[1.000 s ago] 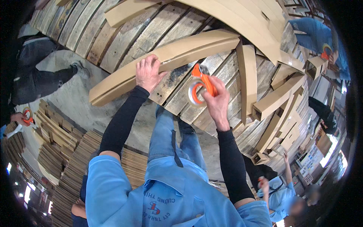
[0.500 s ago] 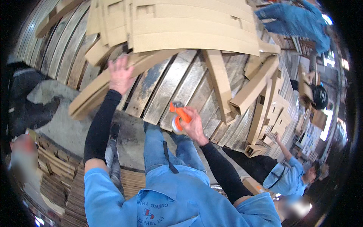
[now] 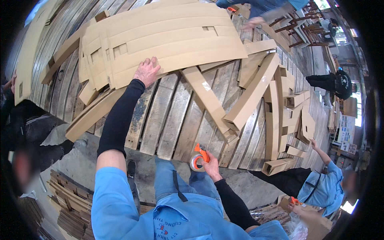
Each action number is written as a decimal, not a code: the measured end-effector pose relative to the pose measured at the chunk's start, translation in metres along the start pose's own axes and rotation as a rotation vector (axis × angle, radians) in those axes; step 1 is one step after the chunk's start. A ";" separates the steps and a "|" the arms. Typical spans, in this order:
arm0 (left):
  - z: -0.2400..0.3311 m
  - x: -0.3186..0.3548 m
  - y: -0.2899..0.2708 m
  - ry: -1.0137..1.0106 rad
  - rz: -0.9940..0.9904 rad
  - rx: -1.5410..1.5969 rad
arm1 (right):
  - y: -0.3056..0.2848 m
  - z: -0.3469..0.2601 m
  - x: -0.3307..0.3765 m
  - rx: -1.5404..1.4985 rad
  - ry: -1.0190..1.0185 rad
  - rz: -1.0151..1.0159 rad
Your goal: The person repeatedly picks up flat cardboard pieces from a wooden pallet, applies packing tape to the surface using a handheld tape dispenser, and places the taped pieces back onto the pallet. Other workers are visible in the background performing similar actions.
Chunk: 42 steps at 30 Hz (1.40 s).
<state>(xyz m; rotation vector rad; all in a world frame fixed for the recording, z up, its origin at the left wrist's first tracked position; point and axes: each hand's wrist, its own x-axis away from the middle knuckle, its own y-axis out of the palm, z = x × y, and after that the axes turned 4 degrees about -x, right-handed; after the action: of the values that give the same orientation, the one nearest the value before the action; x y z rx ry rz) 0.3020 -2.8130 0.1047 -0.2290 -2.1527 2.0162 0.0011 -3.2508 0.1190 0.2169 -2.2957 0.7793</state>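
Observation:
My left hand [image 3: 147,73] reaches to the near edge of a wide flat cardboard sheet [image 3: 172,44], its fingers curled over the edge; the thumb is hard to make out. The sheet has fold lines and cut slots and lies over other cardboard pieces on a slatted wooden table [image 3: 160,116]. Low by the table's front edge, my right hand [image 3: 211,167] is closed round an orange tape dispenser [image 3: 202,151] with a tape roll on it. Left of my left forearm, a long folded cardboard piece [image 3: 90,114] sticks out past the table edge.
Long cardboard box tubes [image 3: 254,90] lie slantwise on the table to the right, with several smaller pieces beyond. A co-worker [image 3: 324,188] stands at the right, holding another orange dispenser. Another person's hand [image 3: 254,23] is across the table. Stacked cardboard [image 3: 74,200] lies behind at left.
My left hand has gone from the long folded piece to the wide sheet's edge. My right hand keeps the tape dispenser, now lower in view. The view has shifted.

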 end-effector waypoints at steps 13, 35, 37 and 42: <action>0.044 0.212 -0.183 -0.302 0.134 0.001 | -0.140 0.040 -0.017 -0.637 0.041 -0.042; 0.323 0.539 -0.150 -0.420 -0.229 0.317 | -0.287 -0.032 -0.045 -1.124 -0.388 -0.770; 0.301 0.526 -0.126 -0.369 -0.261 0.377 | -0.255 -0.058 -0.006 -0.979 -0.328 -0.684; 0.279 0.503 -0.070 -0.194 -0.457 0.426 | -0.142 -0.016 0.018 -0.814 -0.173 -0.785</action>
<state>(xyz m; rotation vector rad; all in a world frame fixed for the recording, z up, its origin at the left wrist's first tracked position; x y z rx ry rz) -0.2519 -2.9692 0.1712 0.4883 -1.6066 2.2001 0.0474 -3.3544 0.2074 0.7467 -2.2061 -0.5757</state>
